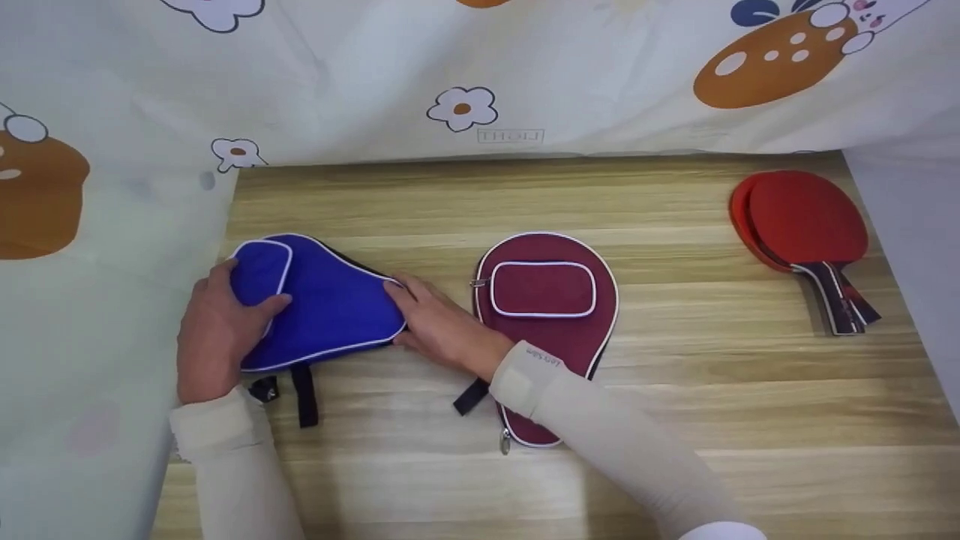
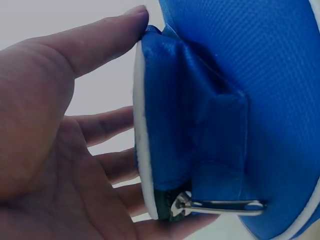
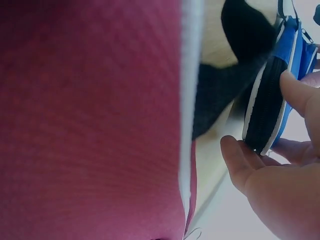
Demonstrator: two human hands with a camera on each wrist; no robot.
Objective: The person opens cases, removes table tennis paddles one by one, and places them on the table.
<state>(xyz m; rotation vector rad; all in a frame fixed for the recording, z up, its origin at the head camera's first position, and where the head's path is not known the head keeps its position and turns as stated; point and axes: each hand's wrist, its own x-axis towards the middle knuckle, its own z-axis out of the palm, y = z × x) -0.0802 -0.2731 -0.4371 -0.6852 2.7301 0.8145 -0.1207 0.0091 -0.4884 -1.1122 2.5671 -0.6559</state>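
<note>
And there's the blue case [image 1: 330,307], left of centre in the head view, with the left hand's [image 1: 217,330] grip pinching its wide, pocketed end between thumb and fingers while the right hand's [image 1: 442,322] grip closes around the narrow tip! Over to the middle of the frame, the maroon case [image 1: 551,330] lies on the wood-grain surface [image 1: 412,465], right forearm crossing its lower part; and up in the upper right, two red rackets [image 1: 810,217] overlap, handles pointing down the frame, well apart from both hands.
</note>
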